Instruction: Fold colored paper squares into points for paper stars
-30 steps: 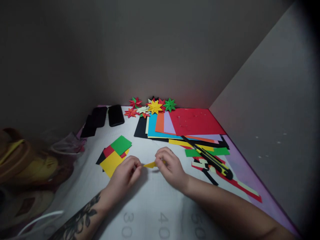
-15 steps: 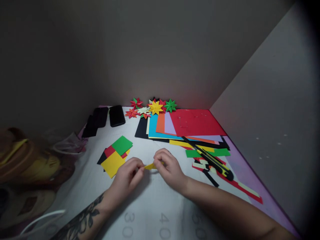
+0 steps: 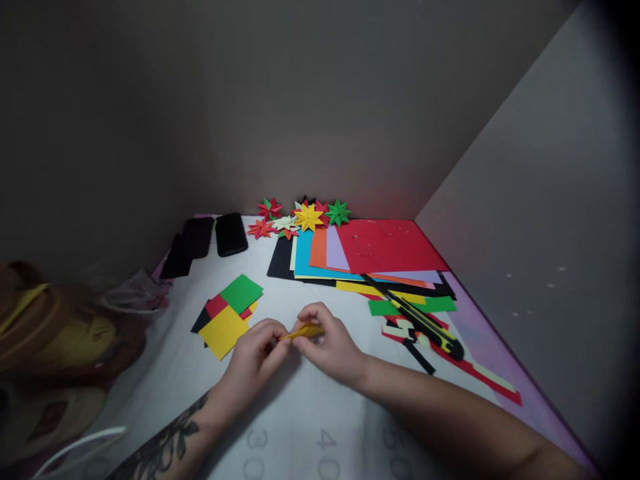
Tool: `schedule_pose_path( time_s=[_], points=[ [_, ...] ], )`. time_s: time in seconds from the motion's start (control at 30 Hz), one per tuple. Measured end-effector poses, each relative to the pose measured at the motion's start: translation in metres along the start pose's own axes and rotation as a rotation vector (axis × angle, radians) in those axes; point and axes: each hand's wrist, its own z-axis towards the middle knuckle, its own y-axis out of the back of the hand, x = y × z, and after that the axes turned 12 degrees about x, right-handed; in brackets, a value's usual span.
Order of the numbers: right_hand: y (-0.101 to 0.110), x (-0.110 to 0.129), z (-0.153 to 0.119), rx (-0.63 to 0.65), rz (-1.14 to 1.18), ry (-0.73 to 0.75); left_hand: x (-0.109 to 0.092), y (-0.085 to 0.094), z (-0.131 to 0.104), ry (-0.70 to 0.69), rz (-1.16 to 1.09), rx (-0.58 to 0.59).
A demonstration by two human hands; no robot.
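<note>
A small folded yellow paper (image 3: 307, 331) is sitting between the two hands, above the near middle of the desk (image 3: 295, 407). Its long axis is running roughly left to right, the left tip pointing slightly nearer than the right end. The left hand (image 3: 257, 347) is pinching that left tip between thumb and bent fingers. The right hand (image 3: 333, 343) is grasping the body of the piece, its thumb resting along the near edge and its fingers curling round the far side. Neither hand is closer, as both are touching the paper and their fingertips are almost meeting; the fingers are partly hiding the folds, so their exact shape is not showing.

Just left of and beyond the left hand, a yellow square (image 3: 223, 333) is overlapping a green square (image 3: 242, 293) and a red piece (image 3: 217, 306). Well to the right, a cutter (image 3: 425, 323) is lying slantwise over paper scraps (image 3: 420, 357) and a green strip (image 3: 440, 305). Farther off, a red sheet (image 3: 393, 247) is topping fanned coloured sheets, and paper stars (image 3: 308, 217) are clustering by the wall. Nothing is standing between the hands except the folded piece.
</note>
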Motion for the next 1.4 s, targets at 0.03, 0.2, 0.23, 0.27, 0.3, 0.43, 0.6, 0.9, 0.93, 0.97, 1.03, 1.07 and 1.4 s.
schedule_pose_path(
  time_s=[0.03, 0.2, 0.23, 0.27, 0.3, 0.43, 0.6, 0.9, 0.93, 0.97, 1.03, 1.07, 1.4],
  points=[
    [-0.001, 0.0, 0.0, 0.002, -0.002, -0.016, 0.0, 0.0, 0.0, 0.004, -0.011, 0.004],
    [0.003, 0.0, 0.0, -0.058, -0.06, -0.053, 0.0, 0.001, 0.0, 0.05, -0.07, -0.029],
    [0.005, 0.0, 0.001, -0.084, -0.064, -0.056, 0.0, 0.002, 0.0, 0.061, -0.079, -0.049],
    [0.006, 0.0, 0.001, -0.105, -0.058, -0.061, 0.0, 0.004, 0.001, 0.07, -0.083, -0.068],
    [0.008, -0.001, 0.002, -0.116, -0.041, -0.066, 0.0, 0.005, 0.001, 0.076, -0.081, -0.086],
    [0.012, -0.006, 0.004, -0.118, 0.038, -0.07, 0.001, 0.008, 0.001, 0.055, -0.027, -0.131],
    [0.021, -0.009, 0.002, -0.223, -0.104, 0.03, 0.006, 0.011, 0.001, -0.003, 0.069, -0.244],
    [0.013, -0.001, -0.006, -0.075, -0.364, 0.201, 0.021, 0.004, -0.003, -0.092, 0.195, -0.202],
    [0.012, -0.001, -0.006, -0.071, -0.357, 0.183, 0.021, 0.004, -0.003, -0.101, 0.204, -0.2],
    [0.011, -0.002, -0.007, -0.066, -0.343, 0.159, 0.021, 0.004, -0.003, -0.112, 0.215, -0.2],
    [0.009, -0.004, -0.007, -0.045, -0.288, 0.098, 0.019, 0.004, -0.003, -0.149, 0.241, -0.209],
    [0.009, -0.005, -0.007, -0.03, -0.244, 0.066, 0.018, 0.004, -0.003, -0.171, 0.252, -0.216],
    [0.009, -0.002, -0.002, 0.019, -0.224, 0.08, 0.009, -0.004, -0.004, 0.092, 0.017, -0.098]
  ],
)
